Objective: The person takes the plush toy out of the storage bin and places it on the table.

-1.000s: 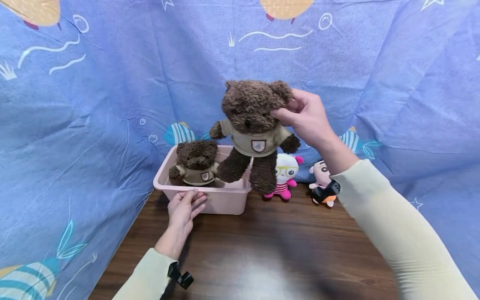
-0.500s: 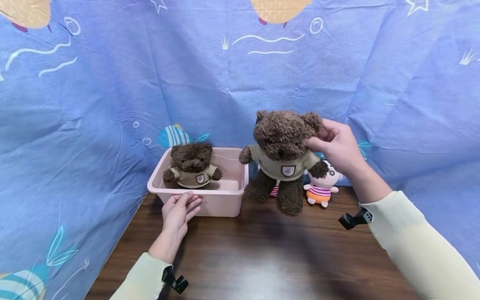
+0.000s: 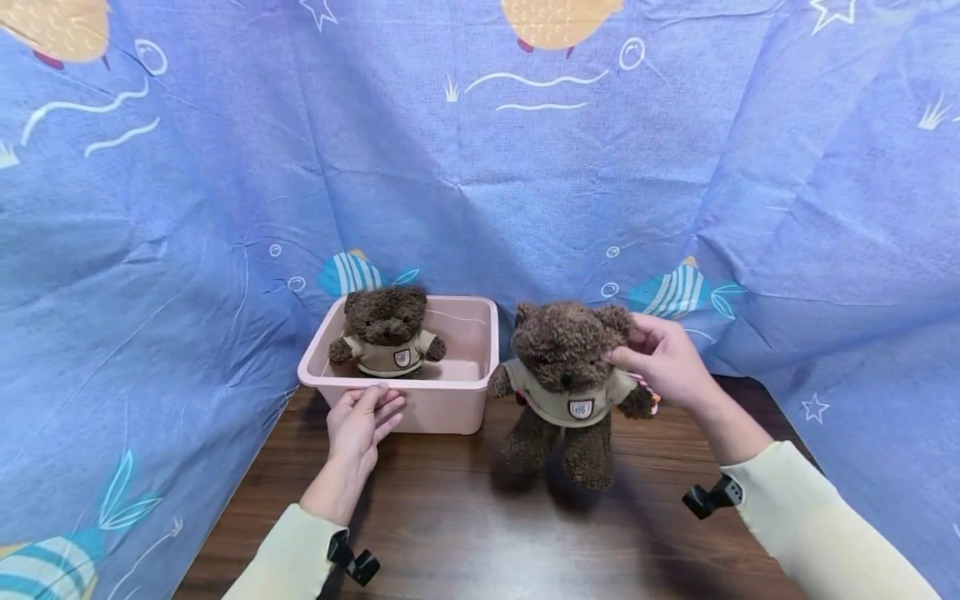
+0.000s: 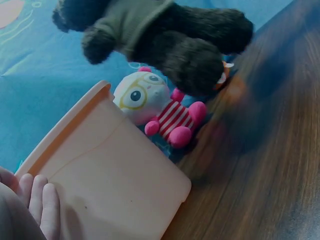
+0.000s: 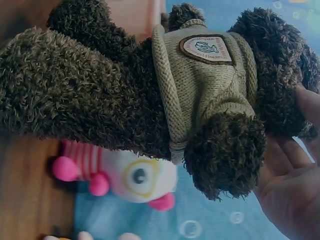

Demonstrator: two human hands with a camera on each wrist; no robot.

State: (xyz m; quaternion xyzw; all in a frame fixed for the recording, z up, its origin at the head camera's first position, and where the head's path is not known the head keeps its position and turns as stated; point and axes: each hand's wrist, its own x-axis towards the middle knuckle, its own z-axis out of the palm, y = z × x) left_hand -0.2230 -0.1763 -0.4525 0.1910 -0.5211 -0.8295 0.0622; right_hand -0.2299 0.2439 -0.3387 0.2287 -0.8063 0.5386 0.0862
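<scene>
Against a blue backdrop (image 3: pixel 585 150), a dark tabletop (image 3: pixel 420 517) carries a pink bin (image 3: pixel 442 408) at its far left corner. Just right of the bin, over the tabletop's middle, 1 brown bear (image 3: pixel 566 404) is held upright; a 2nd bear (image 3: pixel 386 346) stands inside, toward the bin's left wall. Whether the held bear's feet touch wood cannot be told. If they carry no weight, a slack grip could drop it, and its soft legs could fold and tip it over. The right hand (image 3: pixel 663 358) pinches it by 1 ear, an off-centre hold that could let the body swing. The left hand (image 3: pixel 360 421) grips the bin's near rim, thumb on top, fingers along the outer wall; a hard push there could skid or tilt the bin. Near the tabletop's far edge, just beside the bin, a striped doll (image 4: pixel 155 107) sits where a swinging leg could knock it. Farther right, another toy (image 4: pixel 223 77), mostly hidden, could be bumped unseen.
</scene>
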